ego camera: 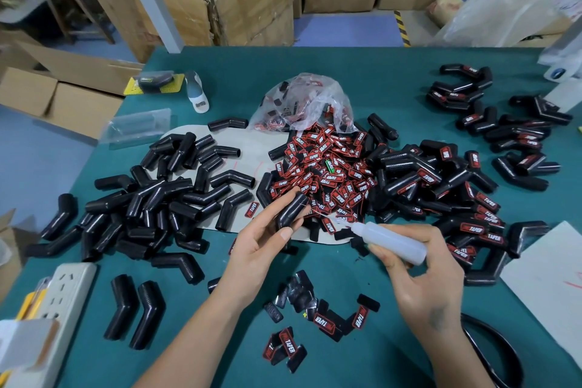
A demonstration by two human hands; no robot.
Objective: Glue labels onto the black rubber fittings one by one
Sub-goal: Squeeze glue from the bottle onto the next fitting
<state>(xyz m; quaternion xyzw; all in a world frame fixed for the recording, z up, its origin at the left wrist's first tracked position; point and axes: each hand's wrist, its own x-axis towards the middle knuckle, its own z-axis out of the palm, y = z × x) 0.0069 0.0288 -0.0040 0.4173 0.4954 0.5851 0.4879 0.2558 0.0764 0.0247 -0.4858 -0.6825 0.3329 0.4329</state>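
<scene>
Gluing step underway at frame center: left hand (267, 236) fingers pinching black fitting (291, 210), right hand (422, 264) gripping glue bottle (390, 238) w/ nozzle approaching; label next.

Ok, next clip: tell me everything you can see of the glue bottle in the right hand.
The glue bottle is a small squeeze bottle of cloudy white, soft-looking plastic with a long thin nozzle. It lies nearly level, nozzle pointing left toward the black fitting held in the left hand. The right hand grips its body, fingers wrapped over the rear half. The nozzle tip sits just short of the fitting; contact cannot be told. It hangs above the teal table, near the label pile.
</scene>
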